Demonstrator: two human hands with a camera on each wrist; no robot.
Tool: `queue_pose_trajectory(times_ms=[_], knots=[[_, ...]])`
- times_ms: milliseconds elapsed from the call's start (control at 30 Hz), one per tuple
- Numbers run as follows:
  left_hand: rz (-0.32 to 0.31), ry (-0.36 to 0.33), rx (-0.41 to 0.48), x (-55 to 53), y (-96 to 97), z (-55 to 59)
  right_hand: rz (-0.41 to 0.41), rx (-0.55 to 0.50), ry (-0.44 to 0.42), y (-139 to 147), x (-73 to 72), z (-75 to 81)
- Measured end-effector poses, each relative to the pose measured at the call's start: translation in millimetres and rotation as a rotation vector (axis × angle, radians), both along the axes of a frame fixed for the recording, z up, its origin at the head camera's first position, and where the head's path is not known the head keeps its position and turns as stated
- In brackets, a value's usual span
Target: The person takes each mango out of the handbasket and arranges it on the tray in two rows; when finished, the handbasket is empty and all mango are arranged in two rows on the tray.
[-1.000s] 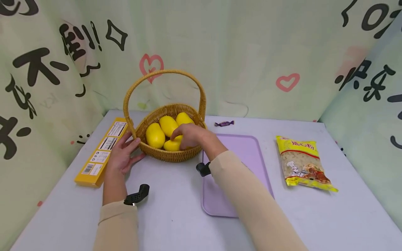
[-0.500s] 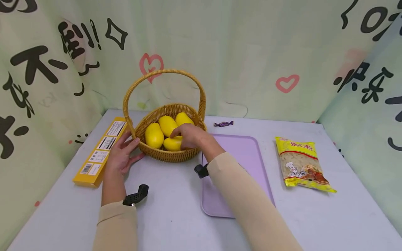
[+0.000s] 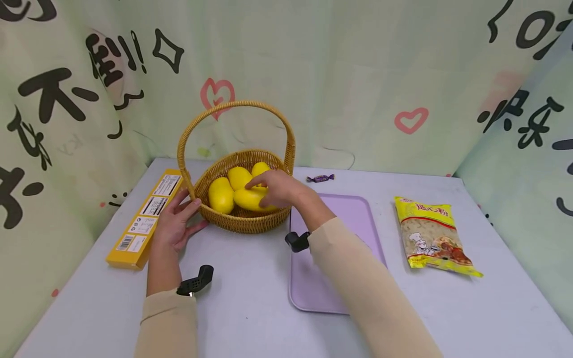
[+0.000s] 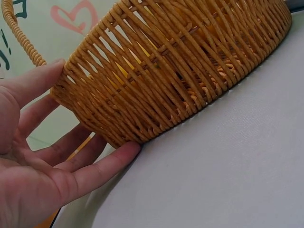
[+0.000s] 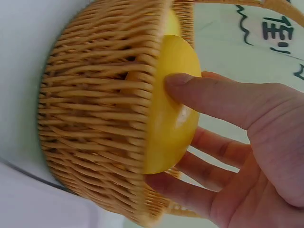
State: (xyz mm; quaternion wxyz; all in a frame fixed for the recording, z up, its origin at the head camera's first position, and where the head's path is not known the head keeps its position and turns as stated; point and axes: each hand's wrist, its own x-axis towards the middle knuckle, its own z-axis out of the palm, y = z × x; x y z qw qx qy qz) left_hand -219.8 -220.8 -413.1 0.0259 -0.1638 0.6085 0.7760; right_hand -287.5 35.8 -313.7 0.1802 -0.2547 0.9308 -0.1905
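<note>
A wicker basket with a tall arched handle stands at the back of the table. My left hand holds its left end, the thumb at the rim by the handle's foot and the other fingers spread along the outer wall. Over the basket's right side, my right hand grips a yellow mango, thumb on the near side and fingers around the far side. In the right wrist view this mango bulges above the rim, its lower part hidden behind the wicker. Several other mangoes lie in the basket.
A long yellow box with white labels lies left of the basket. Right of it is a purple tray, partly under my right forearm. A purple wrapped candy lies behind the tray, and a yellow food packet farther right.
My right hand has raised the front mango from lower in the basket, so more of it shows. The left hand stays at the basket's left end.
</note>
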Motion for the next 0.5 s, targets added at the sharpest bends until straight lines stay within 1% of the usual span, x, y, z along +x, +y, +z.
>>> queue_pose_trajectory(times_ms=[200, 333, 500], knots=[[0.002, -0.014, 0.005, 1.3, 2.4, 0.5, -0.034, -0.070, -0.004, 15.1, 6.1, 18.9], [0.008, -0.008, -0.005, 1.3, 2.8, 1.1, -0.060, -0.099, 0.043, 27.3, 10.5, 28.9], [0.016, 0.001, -0.001, 1.1, 2.0, 1.0, -0.151, -0.098, 0.058, 43.6, 18.4, 37.3]])
